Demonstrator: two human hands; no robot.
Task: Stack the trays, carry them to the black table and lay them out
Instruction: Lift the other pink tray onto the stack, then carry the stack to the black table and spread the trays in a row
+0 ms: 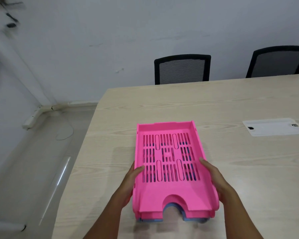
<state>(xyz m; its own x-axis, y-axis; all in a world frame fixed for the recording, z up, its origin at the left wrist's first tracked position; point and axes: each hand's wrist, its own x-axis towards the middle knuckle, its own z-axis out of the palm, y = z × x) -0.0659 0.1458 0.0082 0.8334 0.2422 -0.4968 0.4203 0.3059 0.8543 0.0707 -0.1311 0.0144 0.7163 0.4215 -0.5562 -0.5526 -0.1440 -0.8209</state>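
Observation:
A stack of slotted plastic trays sits over the light wooden table (231,104), near its left front part. The top tray (155,199) is pink, and blue trays (173,207) show beneath it at the front cut-out. My left hand (129,185) grips the stack's left wall, thumb over the rim. On the opposite wall, my right hand (216,178) holds the same way. Whether the stack rests on the table or is just lifted off it is unclear. No black table is in view.
Two black mesh chairs (182,69) (278,61) stand behind the table's far edge against a white wall. A white cable cover plate (273,129) is set into the table at the right. Grey floor lies to the left, with a white power strip (31,119).

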